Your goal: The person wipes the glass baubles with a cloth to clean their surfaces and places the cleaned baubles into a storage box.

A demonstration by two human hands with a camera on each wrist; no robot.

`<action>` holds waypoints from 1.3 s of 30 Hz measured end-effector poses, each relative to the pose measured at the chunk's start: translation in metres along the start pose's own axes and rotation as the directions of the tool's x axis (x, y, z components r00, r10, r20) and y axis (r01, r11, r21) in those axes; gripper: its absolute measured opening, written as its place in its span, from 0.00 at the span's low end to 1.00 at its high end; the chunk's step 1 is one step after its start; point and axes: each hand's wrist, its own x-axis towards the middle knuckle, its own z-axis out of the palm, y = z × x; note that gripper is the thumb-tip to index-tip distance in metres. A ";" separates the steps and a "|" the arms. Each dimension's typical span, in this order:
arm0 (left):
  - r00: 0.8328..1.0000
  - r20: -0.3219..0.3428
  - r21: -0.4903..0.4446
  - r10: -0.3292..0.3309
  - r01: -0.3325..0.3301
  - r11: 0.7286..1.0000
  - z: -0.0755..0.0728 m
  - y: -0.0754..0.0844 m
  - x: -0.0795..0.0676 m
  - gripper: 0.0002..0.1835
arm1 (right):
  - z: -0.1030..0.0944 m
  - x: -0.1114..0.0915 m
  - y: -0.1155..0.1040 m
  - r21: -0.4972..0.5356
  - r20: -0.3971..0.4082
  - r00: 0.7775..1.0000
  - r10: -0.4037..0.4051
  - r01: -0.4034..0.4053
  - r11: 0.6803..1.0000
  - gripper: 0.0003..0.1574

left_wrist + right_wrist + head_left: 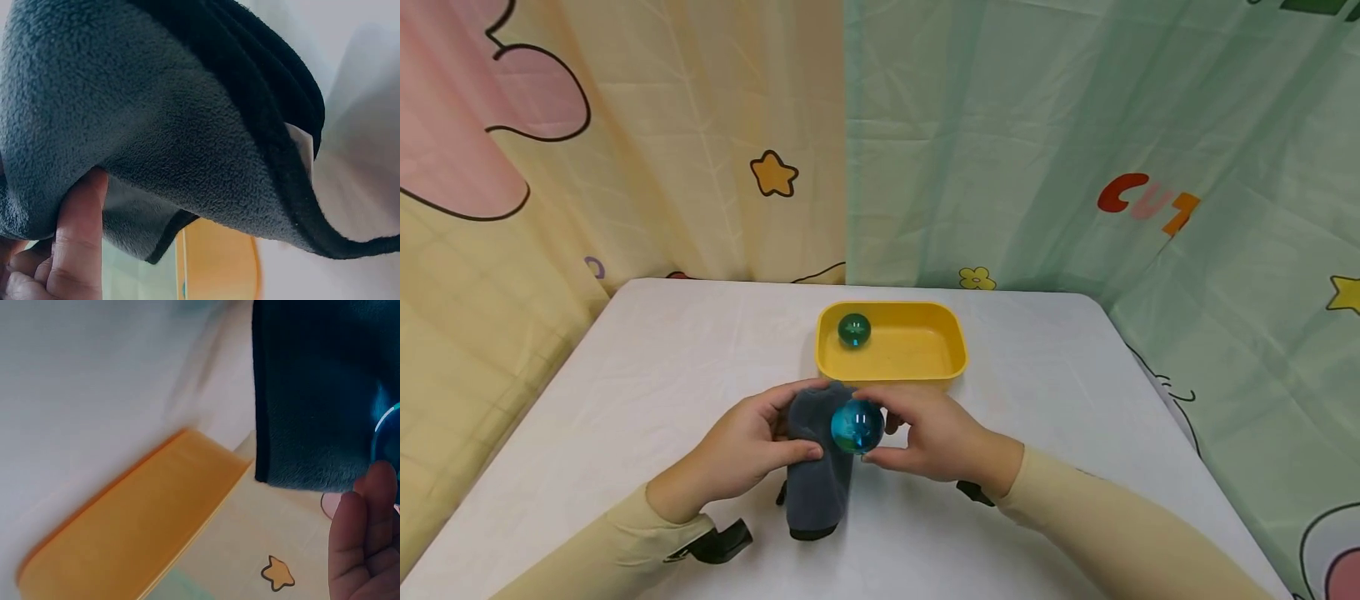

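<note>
A folded dark grey cloth with a black edge hangs from my left hand, pinched between thumb and fingers. In the left wrist view the fleecy cloth fills much of the picture, one finger pressing into it. My right hand holds a clear blue ball between thumb and fingertips, right against or just in front of the cloth; whether they touch I cannot tell. Only part of the blue ball shows in the right wrist view. Behind the hands, a green ball lies in a yellow tray, on its left side.
The tray stands toward the back of a table covered in white. Patterned curtains rise behind the table and at its sides. A black strap is on the left wrist, another on the right.
</note>
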 end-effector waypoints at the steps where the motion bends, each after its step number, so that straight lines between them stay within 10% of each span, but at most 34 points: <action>1: 1.000 0.002 0.007 0.006 -0.006 1.000 0.002 0.000 0.001 0.39 | 0.001 0.001 -0.001 -0.003 -0.005 1.000 0.000 0.000 1.000 0.39; 18: 1.000 -0.008 0.112 -0.011 0.012 0.994 0.012 0.000 0.003 0.38 | 0.012 -0.001 -0.008 -0.052 -0.030 0.998 0.047 -0.049 0.997 0.43; 28: 1.000 -0.007 0.104 -0.018 0.019 0.994 0.016 0.000 0.001 0.40 | 0.021 -0.001 -0.007 0.169 -0.025 0.990 0.139 -0.133 0.977 0.26; 33: 0.999 -0.018 0.113 -0.028 0.029 0.993 0.016 -0.002 0.000 0.40 | 0.024 0.001 -0.011 0.341 0.055 0.963 0.263 -0.266 0.901 0.18; 39: 0.998 -0.052 0.164 -0.040 0.048 0.985 0.014 -0.003 0.000 0.40 | 0.024 -0.001 -0.014 0.285 0.119 0.964 0.240 -0.264 0.921 0.39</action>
